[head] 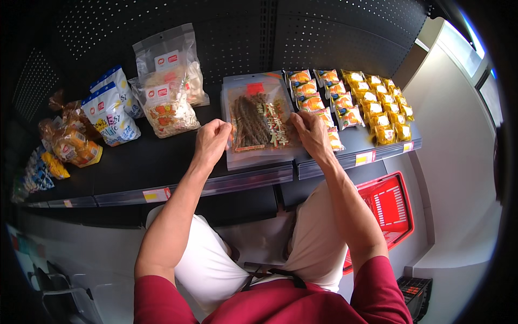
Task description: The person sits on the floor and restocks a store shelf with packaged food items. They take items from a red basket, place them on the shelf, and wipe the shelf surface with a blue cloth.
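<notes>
A flat clear plastic bag of dark snack sticks (pixel 253 121) lies on the black shelf (pixel 162 162), seemingly on top of similar bags. My left hand (pixel 213 139) pinches its left edge between thumb and fingers. At its right edge is my right hand (pixel 312 131), fingers curled on the plastic. Small orange-and-white wrapped snacks (pixel 311 103) stand in two rows just right of the bag, one partly behind my right hand. Further right sit rows of yellow-wrapped snacks (pixel 380 107). Two clear bags of pale snacks (pixel 172 109) stand to the left.
Blue-and-white bags (pixel 110 115) and bags of wrapped buns (pixel 77 146) stand at the shelf's left. A black perforated panel (pixel 226 40) rises behind. Price tags line the shelf's front edge (pixel 251 178). A red shopping basket (pixel 394 210) is below right, near a black crate (pixel 415 297).
</notes>
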{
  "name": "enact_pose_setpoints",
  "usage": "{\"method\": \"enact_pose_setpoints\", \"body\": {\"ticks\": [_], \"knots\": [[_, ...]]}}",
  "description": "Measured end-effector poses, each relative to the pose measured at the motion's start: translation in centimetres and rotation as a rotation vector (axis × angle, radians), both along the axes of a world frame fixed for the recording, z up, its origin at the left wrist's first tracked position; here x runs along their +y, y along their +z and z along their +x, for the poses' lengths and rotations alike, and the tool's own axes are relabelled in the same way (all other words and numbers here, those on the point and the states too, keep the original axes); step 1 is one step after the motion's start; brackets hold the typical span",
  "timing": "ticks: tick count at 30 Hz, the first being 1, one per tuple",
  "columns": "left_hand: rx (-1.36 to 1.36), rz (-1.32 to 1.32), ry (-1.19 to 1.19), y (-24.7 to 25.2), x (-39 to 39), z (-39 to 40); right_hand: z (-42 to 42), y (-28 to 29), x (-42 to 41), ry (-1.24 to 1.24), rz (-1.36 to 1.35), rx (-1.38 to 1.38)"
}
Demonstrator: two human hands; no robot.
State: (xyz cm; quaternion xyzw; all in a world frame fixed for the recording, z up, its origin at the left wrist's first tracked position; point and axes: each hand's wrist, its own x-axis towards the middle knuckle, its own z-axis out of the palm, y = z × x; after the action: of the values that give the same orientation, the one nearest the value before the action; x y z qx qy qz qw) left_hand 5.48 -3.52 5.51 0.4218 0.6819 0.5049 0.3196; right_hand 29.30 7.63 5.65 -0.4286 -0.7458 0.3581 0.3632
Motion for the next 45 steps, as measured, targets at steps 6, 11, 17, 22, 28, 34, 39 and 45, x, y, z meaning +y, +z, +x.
{"method": "enact_pose_setpoints", "body": {"ticks": [6,11,17,22,28,34,39,45], "knots": [[-0.004,0.044,-0.009,-0.4,-0.2,0.0,-0.1,0.0,-0.2,-0.010,0.033,0.000],[0.000,0.002,-0.012,-0.1,-0.2,-0.2,-0.1,-0.2,0.1,-0.006,0.011,-0.022],[0.015,0.008,0.003,-0.4,0.0,-0.5,-0.3,0.1,-0.1,-0.004,-0.007,-0.017],[0.019,-0.058,-0.010,0.0,-0.3,-0.1,-0.1,-0.4,0.2,-0.015,0.003,0.013],[0.079,-0.030,0.004,0.0,-0.6,-0.1,0.5,0.1,-0.2,-0.018,0.008,0.022],[0.109,-0.013,0.000,-0.2,-1.0,0.0,0.4,-0.7,0.3,-0.021,0.013,0.064],[0.100,-0.017,0.009,-0.1,-1.1,0.1,0.4,-0.8,0.4,-0.020,0.036,0.048],[0.203,0.027,0.075,-0.8,-0.9,-0.5,0.9,0.0,-0.4,-0.110,0.014,0.178]]}}
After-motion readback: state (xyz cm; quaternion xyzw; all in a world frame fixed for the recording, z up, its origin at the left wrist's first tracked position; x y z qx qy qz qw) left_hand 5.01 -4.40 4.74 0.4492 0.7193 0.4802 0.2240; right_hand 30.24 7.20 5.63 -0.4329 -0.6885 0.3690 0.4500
